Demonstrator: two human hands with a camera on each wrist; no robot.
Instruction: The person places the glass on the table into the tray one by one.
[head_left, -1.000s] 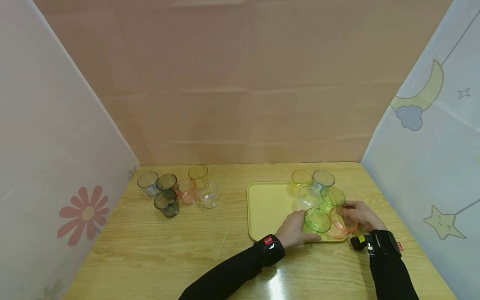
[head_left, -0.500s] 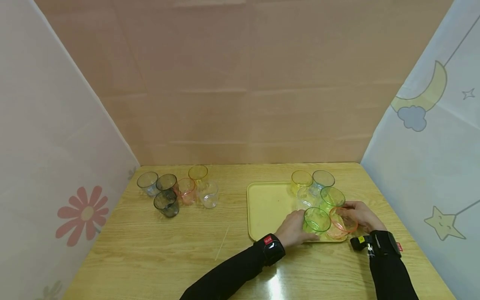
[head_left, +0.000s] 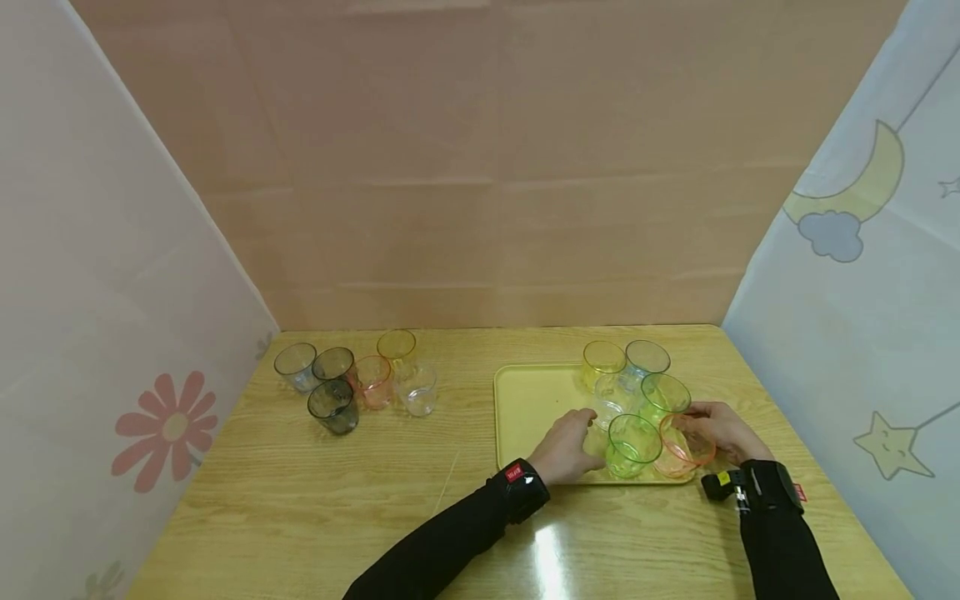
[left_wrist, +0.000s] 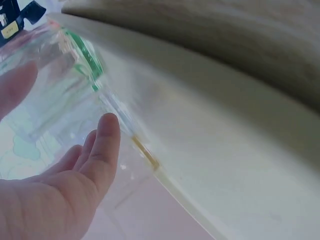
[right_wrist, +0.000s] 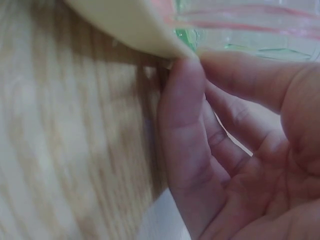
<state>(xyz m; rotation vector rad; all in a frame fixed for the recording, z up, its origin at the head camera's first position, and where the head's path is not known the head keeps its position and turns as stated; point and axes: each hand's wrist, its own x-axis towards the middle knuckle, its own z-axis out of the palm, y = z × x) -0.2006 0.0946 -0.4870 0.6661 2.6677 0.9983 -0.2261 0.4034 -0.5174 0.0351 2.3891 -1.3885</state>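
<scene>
My left hand (head_left: 564, 447) hovers over the front of the yellow tray (head_left: 531, 408), fingers spread, beside a green glass (head_left: 633, 454). In the left wrist view a gap shows between its thumb and fingers (left_wrist: 107, 135), with clear glass walls behind. At the tray's right edge my right hand (head_left: 723, 429) holds an orange-rimmed glass (head_left: 678, 465). The right wrist view has its fingers (right_wrist: 185, 100) meeting at the tray's rim, close against the glass. Behind these stand a second green glass (head_left: 666, 400), a colourless glass (head_left: 611, 400), a yellow glass (head_left: 603, 362) and a bluish glass (head_left: 647, 358).
Several more glasses stand at the back left of the wooden table (head_left: 360, 500): a bluish glass (head_left: 297, 368), dark grey glasses (head_left: 335, 412), a pink glass (head_left: 373, 385), an amber glass (head_left: 397, 346) and a colourless glass (head_left: 417, 392). A brown wall (head_left: 480, 208) rises behind.
My left hand has let go of the front green glass and moved a little to the left. The right hand and the glasses stay where they were.
</scene>
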